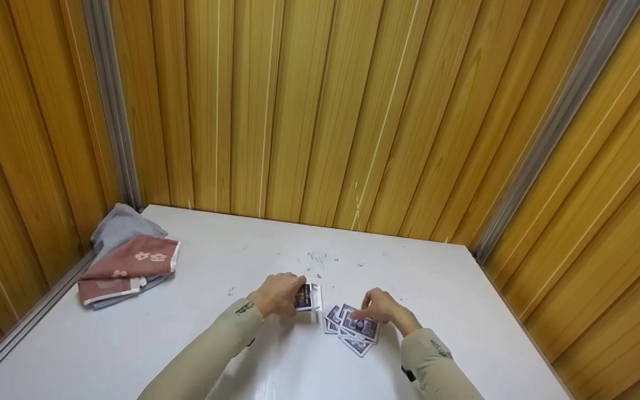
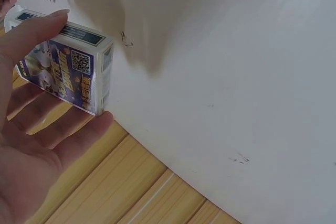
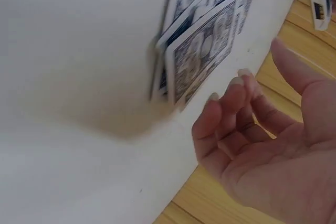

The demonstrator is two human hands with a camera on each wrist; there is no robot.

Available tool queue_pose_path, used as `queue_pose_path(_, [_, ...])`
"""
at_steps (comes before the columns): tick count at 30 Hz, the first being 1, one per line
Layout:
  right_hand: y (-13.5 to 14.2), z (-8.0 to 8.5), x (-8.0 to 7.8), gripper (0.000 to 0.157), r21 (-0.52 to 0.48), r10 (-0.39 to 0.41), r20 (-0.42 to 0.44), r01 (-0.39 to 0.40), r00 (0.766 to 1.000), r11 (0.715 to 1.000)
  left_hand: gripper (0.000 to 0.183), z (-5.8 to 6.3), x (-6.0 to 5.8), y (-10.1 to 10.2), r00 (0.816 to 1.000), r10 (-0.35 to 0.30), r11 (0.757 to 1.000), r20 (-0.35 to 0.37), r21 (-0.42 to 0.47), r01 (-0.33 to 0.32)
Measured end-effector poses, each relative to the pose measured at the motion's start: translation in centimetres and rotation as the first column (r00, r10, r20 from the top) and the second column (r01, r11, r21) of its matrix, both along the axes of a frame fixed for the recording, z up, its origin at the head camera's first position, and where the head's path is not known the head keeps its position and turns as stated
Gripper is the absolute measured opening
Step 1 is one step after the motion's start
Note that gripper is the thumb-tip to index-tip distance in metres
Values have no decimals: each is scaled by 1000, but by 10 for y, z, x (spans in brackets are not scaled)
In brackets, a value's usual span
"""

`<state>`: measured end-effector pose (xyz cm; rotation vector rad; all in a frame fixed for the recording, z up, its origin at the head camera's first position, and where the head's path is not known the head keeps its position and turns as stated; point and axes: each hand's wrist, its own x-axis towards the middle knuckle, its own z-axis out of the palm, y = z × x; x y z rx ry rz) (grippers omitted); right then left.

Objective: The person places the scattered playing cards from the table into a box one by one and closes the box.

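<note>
My left hand (image 1: 280, 293) grips a small card box (image 2: 65, 69) between thumb and fingers. The box has a purple printed face with a QR code and white edges; in the head view its right end (image 1: 318, 297) is white and seems to have a flap up. Blue-and-white patterned playing cards (image 1: 360, 328) lie face down in a loose, fanned heap to the right of the box. Over that heap's right side is my right hand (image 1: 382, 306). In the right wrist view its fingers (image 3: 207, 116) are loosely bent, apart from the cards (image 3: 202, 51), holding nothing.
A red cloth (image 1: 136, 258) with pale flowers lies over a grey cloth (image 1: 123, 225) at the white table's (image 1: 198, 333) left edge. Wood-patterned panels (image 1: 298, 111) close in the back and sides. Small dark marks dot the tabletop.
</note>
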<state>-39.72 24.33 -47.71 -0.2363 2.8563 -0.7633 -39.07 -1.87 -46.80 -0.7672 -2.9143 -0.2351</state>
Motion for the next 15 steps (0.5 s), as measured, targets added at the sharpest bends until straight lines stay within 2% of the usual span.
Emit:
queue_pose_path(3, [11,-5,3,46,122,-16,52,9,999,992,50,-1,0,1,1000,5,1000,15,4,-5])
queue_pose_path(7, [17,-12,5,50,121,-15,67,7,998,993,52,-2,0,3,1000,-3,1000,21,12,3])
queue_pose_path(11, [23,-15,0,40,14,-18,8,18,1000,1000,51,-1,-1,4,1000,-2,1000,25,22,2])
queue_pose_path(13, [26,-14,-3,33,-90,-7,-49,3,999,996,50,1,-1,3,1000,2,1000,27,27,-3])
queue_pose_path(15, [29,-12,-7,26,-223,-1,-84,-18,996,975,50,2,-2,2,999,10,1000,32,27,-11])
